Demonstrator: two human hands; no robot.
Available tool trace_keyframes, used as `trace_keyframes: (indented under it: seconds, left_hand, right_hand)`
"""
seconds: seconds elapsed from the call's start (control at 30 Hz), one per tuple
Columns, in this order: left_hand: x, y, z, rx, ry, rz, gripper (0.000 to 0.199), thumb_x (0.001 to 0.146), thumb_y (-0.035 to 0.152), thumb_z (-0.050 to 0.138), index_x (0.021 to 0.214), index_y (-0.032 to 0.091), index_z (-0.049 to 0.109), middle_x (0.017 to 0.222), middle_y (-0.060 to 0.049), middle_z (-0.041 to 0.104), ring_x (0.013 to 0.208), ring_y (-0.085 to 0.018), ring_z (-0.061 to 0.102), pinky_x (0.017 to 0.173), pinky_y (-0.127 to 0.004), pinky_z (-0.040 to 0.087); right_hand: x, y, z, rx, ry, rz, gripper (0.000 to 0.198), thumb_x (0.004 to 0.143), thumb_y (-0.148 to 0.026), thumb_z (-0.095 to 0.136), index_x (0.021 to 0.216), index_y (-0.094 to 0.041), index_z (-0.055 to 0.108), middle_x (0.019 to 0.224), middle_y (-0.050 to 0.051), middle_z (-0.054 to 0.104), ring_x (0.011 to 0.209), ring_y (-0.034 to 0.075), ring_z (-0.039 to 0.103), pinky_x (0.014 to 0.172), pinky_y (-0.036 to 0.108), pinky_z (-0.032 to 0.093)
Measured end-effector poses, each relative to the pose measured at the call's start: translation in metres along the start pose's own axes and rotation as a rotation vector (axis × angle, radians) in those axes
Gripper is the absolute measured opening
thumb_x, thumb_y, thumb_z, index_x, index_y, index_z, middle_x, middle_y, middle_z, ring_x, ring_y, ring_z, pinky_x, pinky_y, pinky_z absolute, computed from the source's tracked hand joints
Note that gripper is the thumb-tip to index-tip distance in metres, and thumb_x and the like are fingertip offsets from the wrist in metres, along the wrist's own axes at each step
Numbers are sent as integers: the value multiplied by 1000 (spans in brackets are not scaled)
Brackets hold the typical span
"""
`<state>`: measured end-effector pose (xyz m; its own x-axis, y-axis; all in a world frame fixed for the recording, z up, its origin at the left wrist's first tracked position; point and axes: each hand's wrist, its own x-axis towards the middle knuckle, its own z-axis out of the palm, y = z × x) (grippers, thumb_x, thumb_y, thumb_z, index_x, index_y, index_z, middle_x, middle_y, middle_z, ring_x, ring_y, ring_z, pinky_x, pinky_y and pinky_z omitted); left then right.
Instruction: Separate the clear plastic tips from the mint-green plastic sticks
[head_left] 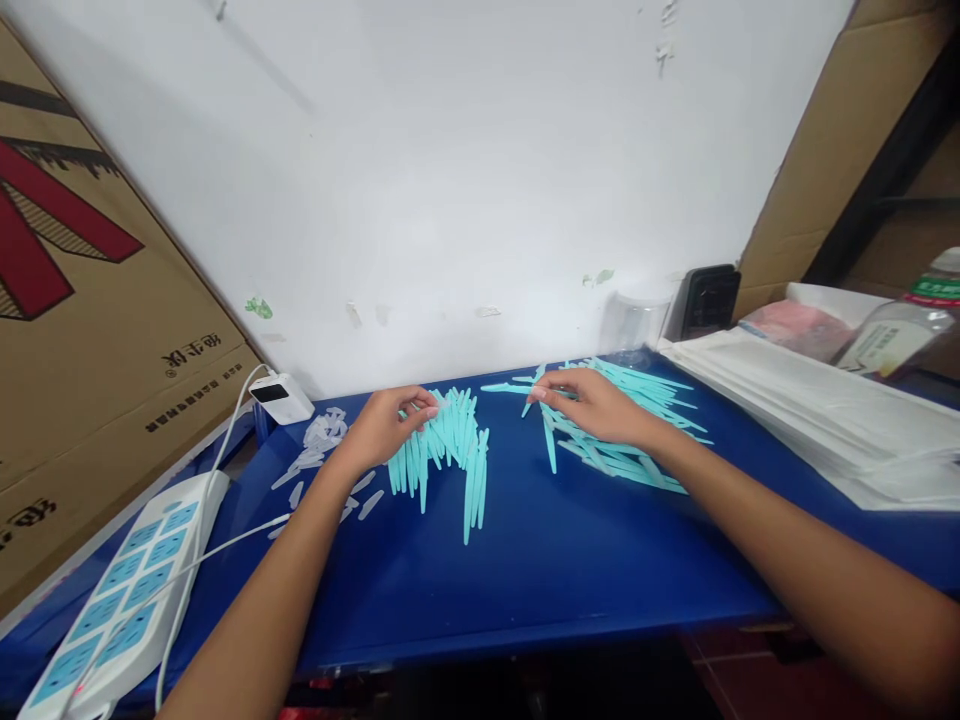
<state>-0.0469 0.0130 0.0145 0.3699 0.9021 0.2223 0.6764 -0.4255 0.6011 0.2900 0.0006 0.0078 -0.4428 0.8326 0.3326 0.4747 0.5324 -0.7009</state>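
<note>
My left hand (pixel 394 425) is curled over a heap of slim turquoise plastic sticks (pixel 439 440), shaped like eyebrow razors. Its thumb and forefinger come together; a pale bit shows at their tips, too small to make out. Left of that wrist lies a pile of small translucent caps (pixel 324 437), with several loose ones nearer the front. My right hand (pixel 592 403) pinches one turquoise stick (pixel 527 408), which hangs tilted from the fingertips. Beneath and behind this hand spreads a second turquoise heap (pixel 637 385), partly hidden by it.
A blue-covered table (pixel 540 570) meets the white wall. At left are a power strip (pixel 127 590) with cables, a small white device (pixel 283 398) and a large carton (pixel 97 300). White sheets (pixel 810 415), a clear cup (pixel 641 318) and a bottle (pixel 896 330) stand at right.
</note>
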Motion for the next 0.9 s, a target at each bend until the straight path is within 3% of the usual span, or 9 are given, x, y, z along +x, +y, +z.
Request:
trace_keyframes:
  seconds: [0.17,0.37,0.63,0.9]
  left_hand:
    - [1,9,18,-146,19,-5,35,92,51,65,102,19,76,94,-7,75,70,-18,68,59,-29,56]
    - [-1,19,23,-251,-14,-12,38,90,50,69,106,17,78,86,-7,75,69,-17,66,59,-28,57]
    - [-1,18,23,-246,3,-10,40,90,52,68,106,17,80,89,-8,77,68,-17,66,61,-29,58]
    - [-1,17,20,-228,10,-2,41,92,52,66,107,16,79,89,-9,76,69,-18,67,60,-29,57]
  right_hand:
    - [-1,1,5,23,-20,10,52,102,-59,44,106,-22,80,106,8,76,98,27,67,84,37,49]
    - [-1,0,9,-4,-9,-70,48,99,-60,50,107,-23,80,101,9,75,96,27,63,82,38,47]
    - [-2,-6,7,2,-70,-69,45,99,-58,52,112,-24,80,99,10,73,88,25,61,78,39,46]
    - [-2,-2,3,-8,-18,-96,41,99,-54,54,111,-25,80,97,9,73,86,24,62,72,35,45]
